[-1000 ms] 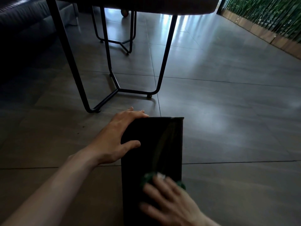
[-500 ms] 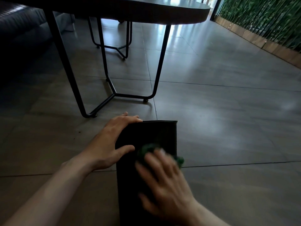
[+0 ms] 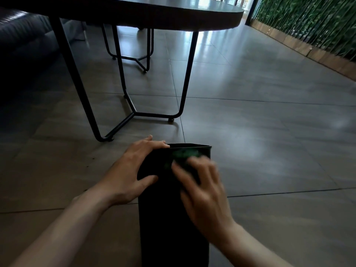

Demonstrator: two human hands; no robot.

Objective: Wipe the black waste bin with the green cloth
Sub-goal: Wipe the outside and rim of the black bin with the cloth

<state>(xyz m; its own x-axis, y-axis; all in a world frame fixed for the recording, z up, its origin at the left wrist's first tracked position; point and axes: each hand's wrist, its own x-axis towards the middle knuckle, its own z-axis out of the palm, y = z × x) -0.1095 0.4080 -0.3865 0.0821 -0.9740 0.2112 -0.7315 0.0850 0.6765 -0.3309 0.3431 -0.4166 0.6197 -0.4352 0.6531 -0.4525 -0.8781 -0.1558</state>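
A tiled floor holds a black waste bin, lying on its side, smooth and matte, its far end near a metal-legged table. The left hand curls over the bin's far left edge, gripping it. The right hand, motion-blurred, fingers spread, presses a crumpled green cloth near the far end.

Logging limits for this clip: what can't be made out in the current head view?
- Right hand: motion-blurred, so its finger pose is unclear.
- Green cloth: mostly hidden under that hand; its shape can't be judged.
- Black waste bin: near end cut off by the bottom edge; its surface is too dark to show dirt.
- Left hand: its fingertips curl out of sight over the bin's far corner.
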